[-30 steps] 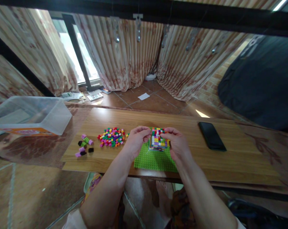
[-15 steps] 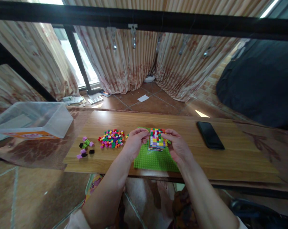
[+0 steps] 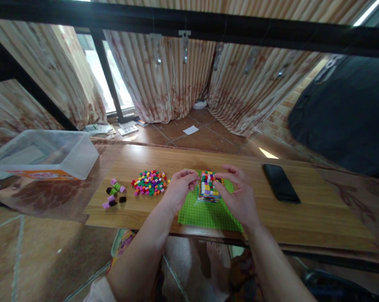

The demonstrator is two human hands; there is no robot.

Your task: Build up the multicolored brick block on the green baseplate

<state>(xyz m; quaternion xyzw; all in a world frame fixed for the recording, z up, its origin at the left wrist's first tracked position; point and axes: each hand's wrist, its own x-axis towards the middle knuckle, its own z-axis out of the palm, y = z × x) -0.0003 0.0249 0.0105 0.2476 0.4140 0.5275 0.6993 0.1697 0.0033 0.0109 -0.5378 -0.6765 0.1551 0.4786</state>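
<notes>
A box-shaped stack of small multicoloured toy bricks (image 3: 209,192) stands on a green studded baseplate (image 3: 205,218). My left hand (image 3: 180,188) is at the stack's left side, thumb and forefinger pinched together by its upper edge. Whatever lies between those fingertips is too small to make out. Over the right side of the stack, my right hand (image 3: 240,195) has its thumb and fingers apart, with no brick visible in them. Its fingertips are close to the top right edge; I cannot tell whether they touch it.
Left of the baseplate lies a pile of small coloured bricks (image 3: 150,183). Farther left are several larger pink, green and black bricks (image 3: 113,191). A black phone (image 3: 280,183) rests on the wooden table (image 3: 321,209) at right. A clear plastic bin (image 3: 82,155) stands beyond the left end.
My right hand has loosened from the stack's right side, its fingers spreading and lifting. The left hand keeps its pinch at the left edge. The whole view has shifted slightly.
</notes>
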